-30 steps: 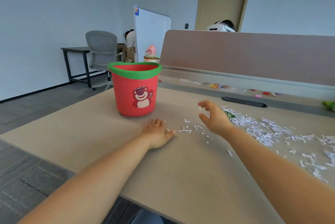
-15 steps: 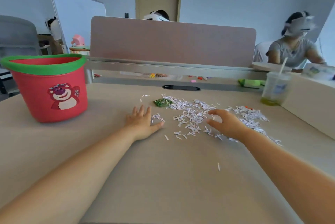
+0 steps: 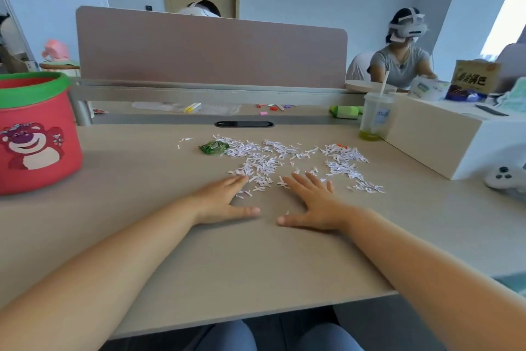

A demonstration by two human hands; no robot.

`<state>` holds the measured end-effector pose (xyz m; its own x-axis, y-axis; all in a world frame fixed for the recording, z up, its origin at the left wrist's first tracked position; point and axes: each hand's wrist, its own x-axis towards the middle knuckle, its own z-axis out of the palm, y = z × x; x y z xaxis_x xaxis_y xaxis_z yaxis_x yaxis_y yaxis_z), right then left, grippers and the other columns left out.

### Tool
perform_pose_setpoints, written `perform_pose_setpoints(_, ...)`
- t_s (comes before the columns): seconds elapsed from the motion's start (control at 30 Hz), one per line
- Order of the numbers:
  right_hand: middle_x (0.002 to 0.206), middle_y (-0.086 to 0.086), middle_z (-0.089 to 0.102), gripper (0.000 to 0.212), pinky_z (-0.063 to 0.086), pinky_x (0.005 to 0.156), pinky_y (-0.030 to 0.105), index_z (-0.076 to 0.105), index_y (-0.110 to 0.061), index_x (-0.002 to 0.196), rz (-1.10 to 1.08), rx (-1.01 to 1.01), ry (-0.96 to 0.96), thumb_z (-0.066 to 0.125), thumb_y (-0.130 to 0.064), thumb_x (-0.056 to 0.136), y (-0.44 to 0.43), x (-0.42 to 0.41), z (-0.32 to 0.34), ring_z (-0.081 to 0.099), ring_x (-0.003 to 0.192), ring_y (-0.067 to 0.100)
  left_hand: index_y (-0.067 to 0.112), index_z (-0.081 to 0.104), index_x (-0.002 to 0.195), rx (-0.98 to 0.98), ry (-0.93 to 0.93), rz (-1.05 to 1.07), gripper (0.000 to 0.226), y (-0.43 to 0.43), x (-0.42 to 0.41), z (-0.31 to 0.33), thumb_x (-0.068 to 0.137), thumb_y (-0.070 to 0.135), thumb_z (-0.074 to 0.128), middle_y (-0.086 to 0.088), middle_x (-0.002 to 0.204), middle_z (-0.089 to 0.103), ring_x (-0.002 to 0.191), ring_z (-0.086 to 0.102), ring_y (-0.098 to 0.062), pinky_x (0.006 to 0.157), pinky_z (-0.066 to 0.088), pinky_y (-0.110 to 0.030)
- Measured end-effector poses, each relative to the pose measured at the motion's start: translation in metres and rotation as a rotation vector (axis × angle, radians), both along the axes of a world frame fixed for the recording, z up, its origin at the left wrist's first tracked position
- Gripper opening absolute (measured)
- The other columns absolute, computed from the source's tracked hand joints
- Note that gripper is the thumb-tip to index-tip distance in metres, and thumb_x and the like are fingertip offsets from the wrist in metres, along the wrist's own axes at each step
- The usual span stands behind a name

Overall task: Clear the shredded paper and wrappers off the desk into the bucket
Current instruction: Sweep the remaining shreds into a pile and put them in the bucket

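Both grips are bare hands lying palm-down and empty on the worktop [image 3: 227, 265], with straight fingers clamped on nothing. The left grip [image 3: 219, 200] has its fingers close together, and their tips touch the near left edge of the shredded paper [image 3: 264, 163]. The right grip [image 3: 316, 205] has its fingers fanned apart, the tips resting among the nearest shreds. The two thumbs point toward each other across a strip of bare worktop, where a few stray shreds lie.

The shredded paper spreads away from the fingertips, running farther out and off to the right in loose clusters. A green wrapper [image 3: 213, 147] lies at the far left end of the paper, beyond the left grip and apart from it. A small orange scrap [image 3: 340, 146] shows in the far right cluster. The red bucket [image 3: 37, 134] with its green rim stands upright at the left edge of view, partly cut off and well apart from the left grip.

Half a second ago the right grip was curled over the right part of the paper, and a second ago it was lifted off the worktop. Now it lies flat and nearer the body. The left grip was spread to the left of the paper and now sits at its near edge. The bucket now shows farther toward the left edge of the view.

A plastic cup [image 3: 375, 117] with a straw stands far right beside a white box [image 3: 427, 134].
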<state>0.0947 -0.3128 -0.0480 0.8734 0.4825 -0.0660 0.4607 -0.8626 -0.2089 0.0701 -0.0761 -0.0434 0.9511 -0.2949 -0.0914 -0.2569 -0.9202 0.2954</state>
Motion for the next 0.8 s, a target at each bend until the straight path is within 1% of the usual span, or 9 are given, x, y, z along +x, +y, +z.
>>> perform_pose_setpoints(0.13,0.158,-0.003,-0.004,0.100,-0.006,0.113,0.061,-0.001,-0.033,0.145,-0.188,-0.027,-0.102,0.040,-0.081,0.068,0.015,0.021,0.005,-0.011,0.145,0.027,0.028,-0.003,0.145,0.011,-0.028,-0.010,0.134,0.002,-0.003,-0.001,0.035,0.100,0.023,0.009,0.157,-0.011,0.144,-0.011,-0.010,0.119,0.001,-0.033)
perform_pose_setpoints(0.27,0.158,-0.002,-0.009,0.111,-0.007,0.110,0.065,-0.006,-0.035,0.144,-0.341,-0.041,-0.154,0.037,-0.089,0.057,-0.017,0.039,0.011,-0.015,0.144,0.031,0.036,-0.016,0.141,0.113,-0.055,-0.007,0.135,-0.002,0.008,-0.001,0.025,0.101,0.011,0.010,0.151,-0.029,0.138,-0.031,-0.020,0.115,-0.004,-0.054)
perform_pose_setpoints(0.37,0.157,-0.001,-0.015,0.123,-0.008,0.109,0.067,-0.012,-0.036,0.143,-0.477,-0.082,-0.072,0.036,-0.094,0.045,-0.055,0.050,0.011,-0.019,0.142,0.036,0.040,-0.022,0.138,0.147,-0.033,-0.002,0.133,-0.015,0.033,-0.002,0.025,0.101,0.013,0.009,0.149,-0.035,0.135,-0.036,-0.024,0.111,-0.002,-0.062)
perform_pose_setpoints(0.47,0.157,0.001,-0.016,0.121,-0.003,0.111,0.064,-0.015,-0.036,0.143,-0.493,-0.056,0.031,0.037,-0.093,0.049,-0.066,0.062,0.005,-0.014,0.143,0.038,0.043,-0.024,0.136,0.147,0.003,0.004,0.122,-0.037,0.067,-0.003,0.038,0.098,0.021,0.008,0.150,-0.034,0.134,-0.038,-0.025,0.110,-0.003,-0.064)
perform_pose_setpoints(0.57,0.158,0.005,-0.009,0.107,0.003,0.118,0.050,-0.007,-0.030,0.145,-0.307,-0.003,-0.005,0.042,-0.082,0.065,-0.049,0.076,0.001,-0.004,0.145,0.030,0.040,-0.020,0.139,0.123,0.004,0.031,0.102,-0.052,0.096,-0.004,0.064,0.085,0.035,0.007,0.152,-0.029,0.137,-0.032,-0.026,0.110,-0.003,-0.062)
perform_pose_setpoints(0.63,0.158,0.003,-0.005,0.100,0.005,0.120,0.040,-0.002,-0.027,0.146,-0.145,0.114,0.016,0.051,-0.069,0.072,-0.034,0.087,0.002,-0.001,0.146,0.022,0.037,-0.016,0.141,0.126,-0.022,0.038,0.093,-0.054,0.111,-0.003,0.074,0.077,0.034,0.004,0.155,-0.021,0.142,-0.021,-0.025,0.114,-0.002,-0.055)
perform_pose_setpoints(0.7,0.158,-0.001,0.007,0.091,0.012,0.118,0.037,0.010,-0.027,0.146,-0.055,0.297,-0.001,0.058,-0.058,0.076,-0.029,0.101,0.004,0.008,0.145,0.018,0.033,-0.010,0.144,0.126,-0.074,0.011,0.095,-0.048,0.124,-0.003,0.069,0.082,0.024,0.001,0.158,-0.009,0.145,-0.006,-0.024,0.118,0.004,-0.047)
perform_pose_setpoints(0.73,0.156,-0.001,0.016,0.083,0.018,0.118,0.039,0.018,-0.027,0.144,-0.070,0.367,-0.087,0.057,-0.057,0.077,-0.034,0.111,0.006,0.016,0.144,0.019,0.031,-0.007,0.144,0.134,-0.109,-0.009,0.103,-0.043,0.131,-0.001,0.060,0.088,0.013,0.000,0.158,-0.005,0.145,-0.002,-0.023,0.119,0.008,-0.045)
perform_pose_setpoints(0.8,0.152,0.001,0.028,0.067,0.025,0.114,0.043,0.031,-0.026,0.139,-0.259,0.357,-0.287,0.049,-0.057,0.082,-0.056,0.138,0.010,0.026,0.139,0.023,0.030,-0.008,0.144,0.199,-0.145,-0.033,0.123,-0.034,0.145,0.001,0.041,0.096,-0.003,0.001,0.158,-0.004,0.145,-0.003,-0.023,0.118,0.008,-0.046)
